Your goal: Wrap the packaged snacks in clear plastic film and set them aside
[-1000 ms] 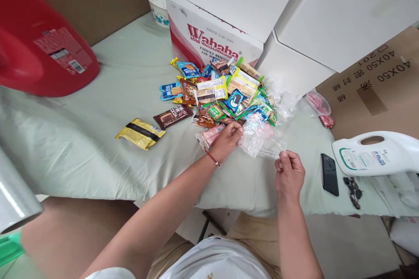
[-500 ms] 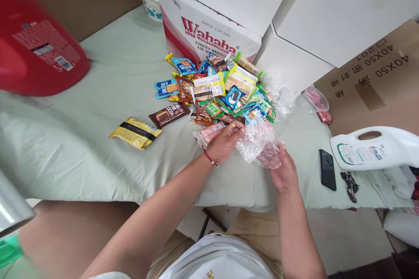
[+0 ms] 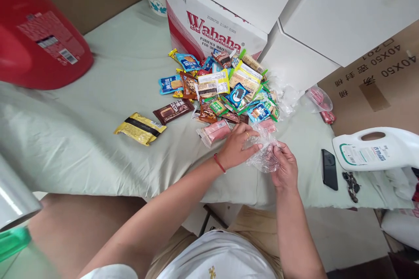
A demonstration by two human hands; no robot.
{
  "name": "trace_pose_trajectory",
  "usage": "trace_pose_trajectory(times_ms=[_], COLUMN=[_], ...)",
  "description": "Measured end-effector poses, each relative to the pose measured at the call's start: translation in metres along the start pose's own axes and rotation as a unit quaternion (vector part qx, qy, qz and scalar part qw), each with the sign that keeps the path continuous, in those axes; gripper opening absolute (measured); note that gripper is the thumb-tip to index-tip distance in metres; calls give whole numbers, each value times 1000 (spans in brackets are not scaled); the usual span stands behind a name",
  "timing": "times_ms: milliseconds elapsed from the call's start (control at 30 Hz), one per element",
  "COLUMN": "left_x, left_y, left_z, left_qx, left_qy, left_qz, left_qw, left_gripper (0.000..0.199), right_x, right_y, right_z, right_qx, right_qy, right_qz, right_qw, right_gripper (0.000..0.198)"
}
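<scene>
A crinkled clear plastic bag (image 3: pixel 262 157) is between my hands, above the front of the cloth-covered table. My right hand (image 3: pixel 284 166) pinches its right side between thumb and fingers. Against the bag's left side lies my left hand (image 3: pixel 238 144), with fingers stretched out and the thumb apart. Just beyond the left fingers is a pink-wrapped snack (image 3: pixel 214 132), and another pink packet (image 3: pixel 269 125) shows behind the bag. The heap of wrapped snacks (image 3: pixel 225 87) spreads behind both hands. A yellow packet (image 3: pixel 140 128) and a brown packet (image 3: pixel 173 111) lie left of it.
A Wahaba-like printed carton (image 3: pixel 212 26) stands behind the heap, beside white boxes (image 3: pixel 353 8). On the left is a large red jug (image 3: pixel 49 48). A phone (image 3: pixel 329 169), keys (image 3: pixel 352 186) and a white jug (image 3: pixel 376 150) lie right. More plastic bags (image 3: pixel 286 96) sit by the heap.
My left hand has gone from a pinch on the bag to stretched fingers against it. The bag has bunched closer to my right hand. The whole view has shifted slightly.
</scene>
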State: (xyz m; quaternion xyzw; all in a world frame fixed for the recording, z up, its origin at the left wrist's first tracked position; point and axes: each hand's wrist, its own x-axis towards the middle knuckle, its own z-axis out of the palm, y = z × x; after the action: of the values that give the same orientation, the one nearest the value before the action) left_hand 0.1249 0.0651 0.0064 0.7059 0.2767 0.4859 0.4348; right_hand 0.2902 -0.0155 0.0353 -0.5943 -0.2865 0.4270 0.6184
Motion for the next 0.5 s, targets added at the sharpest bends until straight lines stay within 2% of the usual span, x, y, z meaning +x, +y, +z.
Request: trace_pose_trajectory(times_ms=[100, 233, 400, 500], left_x=[0, 3, 8, 11], left_y=[-5, -12, -20, -24], left_z=[5, 5, 1, -3], left_qx=[-23, -104, -200, -220], left_qy=[0, 55, 139, 156], left_qz=[-8, -80, -188, -207], left_qw=[1000, 990, 951, 941], left_gripper=[21, 28, 27, 30], right_x=[1, 4, 0, -6], right_y=[2, 4, 1, -6], right_z=[4, -2, -29, -54], right_qx=[-24, -21, -45, -38], right_qy=[23, 95, 106, 98], right_qz=[7, -3, -11, 7], right_qw=[999, 995, 993, 994], right_gripper=[40, 46, 42, 42])
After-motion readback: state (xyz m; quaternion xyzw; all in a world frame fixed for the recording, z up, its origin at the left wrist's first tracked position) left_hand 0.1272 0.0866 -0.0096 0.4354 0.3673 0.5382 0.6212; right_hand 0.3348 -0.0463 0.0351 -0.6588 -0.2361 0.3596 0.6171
